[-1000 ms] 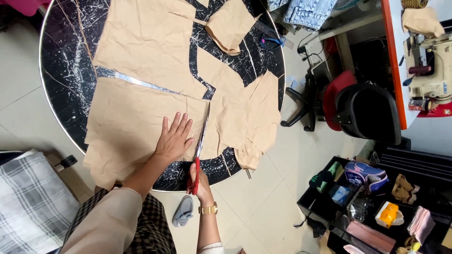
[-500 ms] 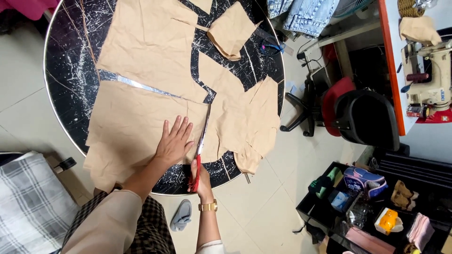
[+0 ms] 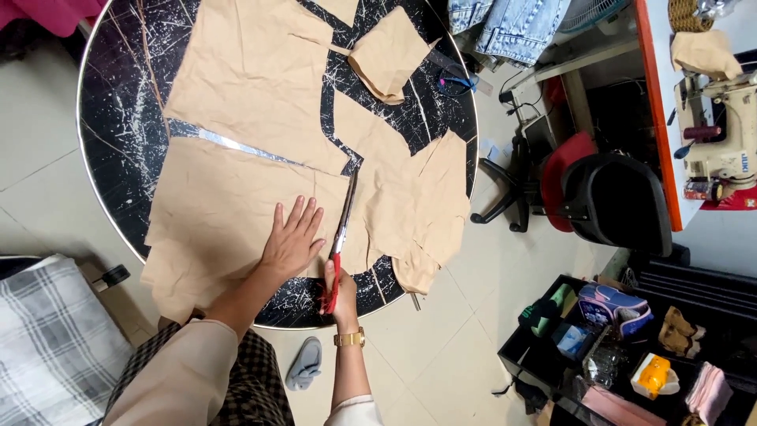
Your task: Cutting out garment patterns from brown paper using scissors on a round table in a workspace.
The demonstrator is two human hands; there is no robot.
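My left hand [image 3: 293, 241] lies flat, fingers spread, on a large tan paper sheet [image 3: 221, 213] spread over a round black table [image 3: 118, 118]. Just right of it my right hand [image 3: 341, 288] grips red-handled scissors [image 3: 339, 244], whose blades reach up along the sheet's right edge toward its upper corner. Another tan paper piece [image 3: 410, 201] lies right of the blades, hanging over the table rim. More tan pieces [image 3: 252, 71] cover the table's far part, and a small folded one [image 3: 388, 54] sits near the top.
A long metal ruler [image 3: 236, 143] shows between two sheets. A black office chair [image 3: 611, 201] stands to the right, a sewing machine [image 3: 721, 126] on an orange-edged bench beyond it. A black shelf [image 3: 631, 339] with small items is at the lower right. Plaid cloth [image 3: 55, 331] lies lower left.
The scissors and my right hand have moved a little forward along the sheet's right edge. My left hand stays flat in the same place.
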